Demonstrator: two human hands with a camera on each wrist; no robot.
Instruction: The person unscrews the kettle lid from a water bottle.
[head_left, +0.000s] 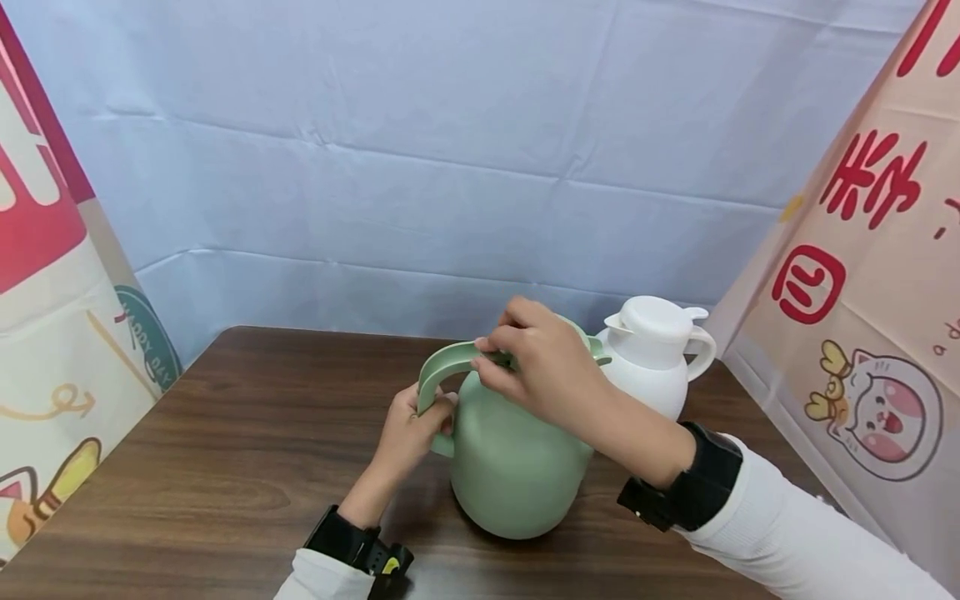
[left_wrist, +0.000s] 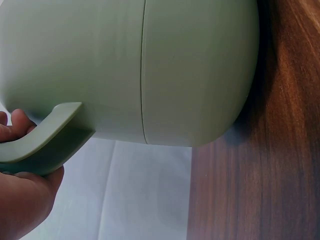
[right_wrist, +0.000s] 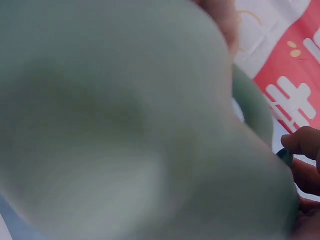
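A pale green insulated jug (head_left: 517, 467) stands upright on the wooden table, its spout pointing right and its handle (head_left: 438, 375) to the left. My left hand (head_left: 408, 429) grips that handle, fingers and thumb wrapped round its lower part, as the left wrist view also shows beside the jug's body (left_wrist: 120, 75). Over the jug's top my right hand (head_left: 543, 367) pinches the green lid's lever, close to where the handle meets the neck. In the right wrist view its fingertips (right_wrist: 302, 142) are at a small dark green piece. The rest of the lid is hidden behind this hand.
A white jug (head_left: 652, 358) with a lid and handle stands just behind the green one, to the right. The brown table (head_left: 247, 450) reaches back to a pale blue cloth (head_left: 420, 167). Printed cloths (head_left: 862, 333) hang at both sides.
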